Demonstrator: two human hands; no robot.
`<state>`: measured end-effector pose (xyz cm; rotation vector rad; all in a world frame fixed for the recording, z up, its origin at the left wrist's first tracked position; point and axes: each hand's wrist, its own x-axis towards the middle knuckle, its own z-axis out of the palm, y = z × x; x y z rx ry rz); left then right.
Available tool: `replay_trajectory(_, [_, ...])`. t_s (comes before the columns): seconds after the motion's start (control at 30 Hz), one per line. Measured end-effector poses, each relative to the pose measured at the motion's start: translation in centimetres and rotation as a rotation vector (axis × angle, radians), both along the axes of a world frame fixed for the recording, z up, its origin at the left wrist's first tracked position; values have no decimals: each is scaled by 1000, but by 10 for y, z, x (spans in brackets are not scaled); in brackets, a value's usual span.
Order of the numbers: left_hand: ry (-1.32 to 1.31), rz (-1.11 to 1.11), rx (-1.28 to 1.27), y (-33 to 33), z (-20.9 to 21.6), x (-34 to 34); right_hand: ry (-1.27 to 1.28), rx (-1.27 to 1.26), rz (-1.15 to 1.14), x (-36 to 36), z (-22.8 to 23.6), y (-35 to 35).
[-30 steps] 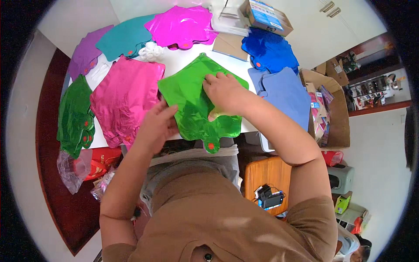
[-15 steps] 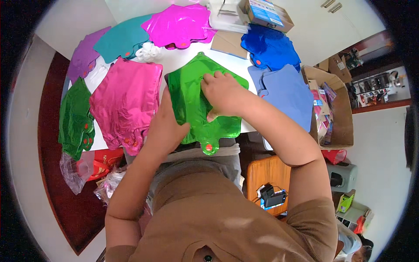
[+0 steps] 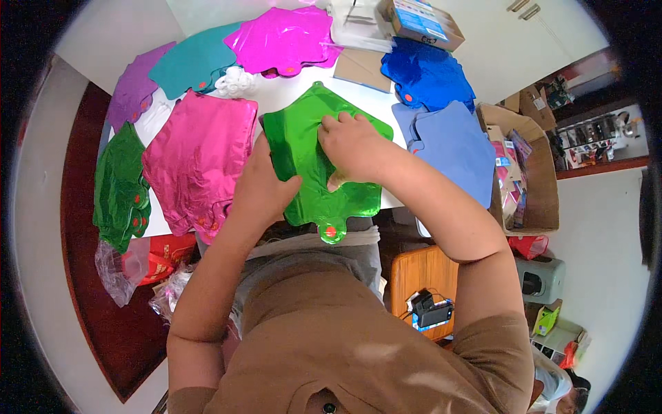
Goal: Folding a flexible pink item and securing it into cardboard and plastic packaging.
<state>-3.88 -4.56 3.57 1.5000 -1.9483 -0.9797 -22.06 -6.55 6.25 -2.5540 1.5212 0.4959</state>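
A flat green foil balloon (image 3: 303, 138) with a round tab and red mark at its near end lies in front of me, overhanging the table's near edge. My right hand (image 3: 355, 148) rests on its top face, fingers slightly bent and thumb spread apart. At the balloon's left border is my left hand (image 3: 265, 186). Its thumb reaches over the green foil while the fingers run along the side edge, their far parts mostly hidden. A darker green strip shows along that border. To the left lies a stack of pink foil balloons (image 3: 200, 159).
Around the white table (image 3: 293, 90) lie dark green (image 3: 121, 186), purple (image 3: 131, 86), teal (image 3: 189, 62), magenta (image 3: 283, 41), blue (image 3: 431, 76) and grey-blue (image 3: 455, 152) foil stacks. White string (image 3: 234, 81) sits behind. A cardboard box (image 3: 541, 176) stands right; a wooden stool (image 3: 420, 276) is below.
My left hand has shifted very slightly at the balloon's left border, and the foil there bends a little differently. The right hand stays in place.
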Motion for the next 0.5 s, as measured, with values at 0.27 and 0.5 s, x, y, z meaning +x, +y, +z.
replay_trajectory(0.27, [-118, -141, -266, -1, -20, 0, 24, 32, -12, 3, 2, -1])
replay_trajectory(0.5, [-6, -126, -38, -1, 5, -5, 22, 26, -12, 3, 2, 0])
